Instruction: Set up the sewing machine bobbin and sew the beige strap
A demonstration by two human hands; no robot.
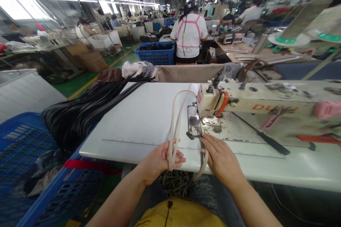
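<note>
A narrow beige strap rises in a loop over the white sewing table and bends back toward the sewing machine's head. My left hand holds its doubled lower part, the fingers loosely curled and their tips showing past the strands. By the metal needle plate, my right hand pinches another stretch of strap, fingertips at the table's front edge. From there the strap curves down toward a tangled heap of strap in front of my lap. The needle area is partly hidden by the machine's head.
Long black strips drape over the left side, near a blue basket. A black-handled tool lies under the machine arm. Thread cones stand at right. Ahead, a person in a white shirt sits facing away, beside another blue basket.
</note>
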